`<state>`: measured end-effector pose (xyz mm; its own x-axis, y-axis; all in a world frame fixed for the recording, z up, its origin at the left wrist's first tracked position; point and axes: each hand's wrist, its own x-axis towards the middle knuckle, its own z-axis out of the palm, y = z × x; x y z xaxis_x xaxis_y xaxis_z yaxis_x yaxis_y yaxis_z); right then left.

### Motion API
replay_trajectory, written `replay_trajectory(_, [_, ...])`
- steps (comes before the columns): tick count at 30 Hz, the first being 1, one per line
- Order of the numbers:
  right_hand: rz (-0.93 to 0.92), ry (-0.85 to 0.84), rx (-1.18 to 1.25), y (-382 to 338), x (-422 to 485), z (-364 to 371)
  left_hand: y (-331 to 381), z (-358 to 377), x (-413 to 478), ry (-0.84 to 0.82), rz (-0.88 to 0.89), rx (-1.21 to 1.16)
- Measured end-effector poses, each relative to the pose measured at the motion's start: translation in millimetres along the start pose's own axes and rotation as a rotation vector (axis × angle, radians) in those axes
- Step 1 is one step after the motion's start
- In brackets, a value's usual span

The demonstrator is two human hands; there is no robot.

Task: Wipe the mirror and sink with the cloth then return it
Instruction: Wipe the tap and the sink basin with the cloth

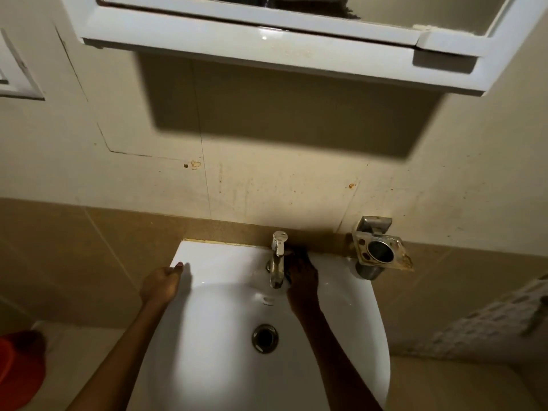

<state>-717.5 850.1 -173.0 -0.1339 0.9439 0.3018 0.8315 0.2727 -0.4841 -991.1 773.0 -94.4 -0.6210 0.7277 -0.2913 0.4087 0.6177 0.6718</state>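
Observation:
A white sink (225,345) fills the lower middle, with a metal tap (277,262) at its back and a drain (264,337) in the bowl. My right hand (302,280) lies on the sink's back ledge just right of the tap, pressing a dark cloth (298,253) that shows only as a dark patch beyond my fingers. My left hand (161,284) grips the sink's left rim, thumb on top. The mirror (385,7) in a white cabinet frame (267,40) runs along the top edge.
A metal cup holder (381,250) is fixed to the wall right of the sink. A red bucket (17,366) stands on the floor at lower left. Stained beige wall tiles lie between sink and cabinet. A patterned fabric (504,318) shows at the right edge.

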Motion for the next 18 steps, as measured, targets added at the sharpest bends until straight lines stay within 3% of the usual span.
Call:
replay_trajectory(3, [0.028,0.094,0.099,-11,-26,2,-2,-4,-1,-0.012,0.006,-0.028])
replay_trajectory(6, [0.152,0.023,0.254,-58,-46,12,-3,-7,-2,-0.011,0.005,-0.048])
replay_trajectory(7, [0.175,0.07,0.333,-68,-52,17,-4,-8,-1,-0.009,0.005,-0.047])
replay_trajectory(8, [0.127,0.089,0.291,-77,-56,25,-4,-8,0,-0.01,0.006,-0.047])
replay_trajectory(10, [0.067,-0.176,0.163,-95,-54,39,-6,-8,2,-0.018,-0.004,-0.05])
replay_trajectory(13, [0.022,-0.074,0.053,-102,-24,59,-10,-9,6,-0.031,-0.014,-0.061])
replay_trajectory(18, [0.287,-0.056,-0.054,-127,11,62,-21,-9,8,-0.042,-0.016,-0.174])
